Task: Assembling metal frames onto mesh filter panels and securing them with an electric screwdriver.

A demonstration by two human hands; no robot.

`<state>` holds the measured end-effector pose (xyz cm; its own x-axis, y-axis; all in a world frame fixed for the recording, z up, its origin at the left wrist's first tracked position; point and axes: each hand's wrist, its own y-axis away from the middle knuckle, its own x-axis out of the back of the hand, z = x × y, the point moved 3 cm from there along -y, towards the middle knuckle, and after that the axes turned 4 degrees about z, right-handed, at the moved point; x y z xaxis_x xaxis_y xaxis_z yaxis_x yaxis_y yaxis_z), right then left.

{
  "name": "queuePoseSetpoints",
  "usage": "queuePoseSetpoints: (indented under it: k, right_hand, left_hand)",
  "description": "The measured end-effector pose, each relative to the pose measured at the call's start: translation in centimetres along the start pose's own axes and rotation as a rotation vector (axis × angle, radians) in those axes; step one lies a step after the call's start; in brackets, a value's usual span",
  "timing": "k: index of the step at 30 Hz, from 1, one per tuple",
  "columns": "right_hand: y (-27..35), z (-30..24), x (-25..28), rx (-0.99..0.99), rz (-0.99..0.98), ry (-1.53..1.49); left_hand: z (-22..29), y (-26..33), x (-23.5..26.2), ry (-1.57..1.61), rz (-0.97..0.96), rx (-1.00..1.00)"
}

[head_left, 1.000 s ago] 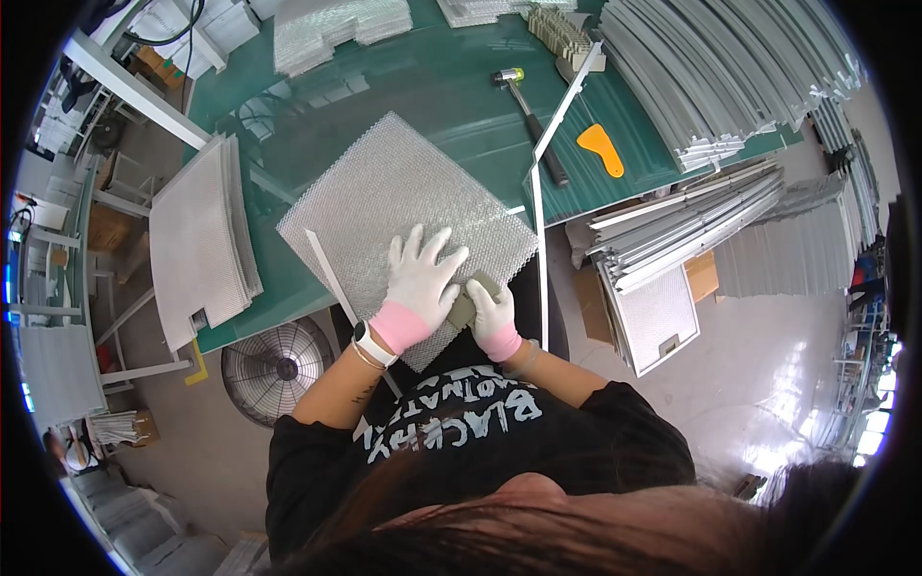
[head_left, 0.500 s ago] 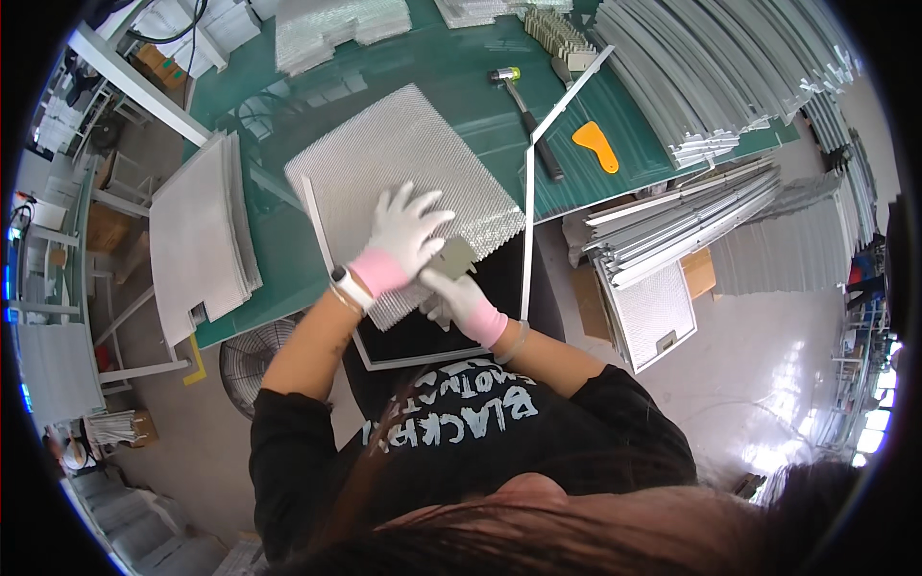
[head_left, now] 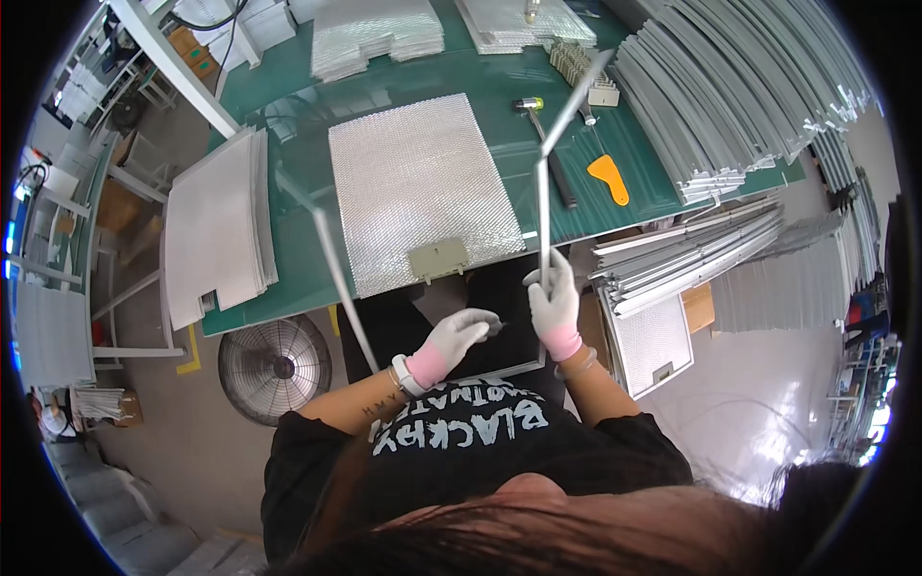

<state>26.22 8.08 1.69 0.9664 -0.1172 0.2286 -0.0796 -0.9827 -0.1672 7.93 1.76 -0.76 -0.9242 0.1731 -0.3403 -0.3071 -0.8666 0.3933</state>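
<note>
My right hand [head_left: 555, 300], in a white glove with a pink cuff, is closed around the right bar of a thin bent metal frame [head_left: 544, 216]. The frame's left bar [head_left: 336, 269] slants down to my lap, and its near side lies against my shirt. My left hand [head_left: 459, 338], gloved alike, hovers inside the frame near my body. Its fingers are loosely bent, thumb apart, with nothing visible in them. On the green table lies a silvery mesh panel [head_left: 423, 187], a grey-green plate [head_left: 438, 258] at its near edge. Both hands are off the panel.
A hammer [head_left: 552, 158] and a yellow scraper [head_left: 608, 180] lie right of the panel. Stacked mesh sheets [head_left: 216, 221] stand at the left, with more sheets [head_left: 375, 38] at the back. Long metal strips [head_left: 730, 86] crowd the right. A floor fan [head_left: 279, 368] sits below the table.
Both hands have let go of the panel and plate, which now lie squarer on the table. My right hand has moved right onto the frame's bar; my left has come down toward my body.
</note>
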Motion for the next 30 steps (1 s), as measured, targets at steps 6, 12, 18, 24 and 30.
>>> queuePoseSetpoints:
  k: [6, 12, 18, 24, 30]
  right_hand:
    - [-4.5, -2.1, -0.4, 0.062, -0.157, 0.2]
    - [-3.1, -3.4, -0.9, 0.205, -0.349, 0.366]
    - [-0.2, -2.5, 0.3, 0.082, -0.172, 0.108]
    - [0.1, -1.5, -2.3, -0.341, -0.339, -0.545]
    - [-0.4, -1.2, -3.2, -0.355, -0.324, -0.634]
  left_hand:
    - [-1.3, -2.1, 1.0, 0.284, 0.089, 0.034]
    - [-1.4, -5.4, -2.4, 0.74, 0.117, -0.104]
    - [1.6, -5.4, -2.4, 0.832, 0.288, -0.244]
    - [7.5, -10.9, 0.2, 0.909, 0.201, -0.323]
    - [8.2, -14.8, 1.2, 0.975, 0.244, -0.405]
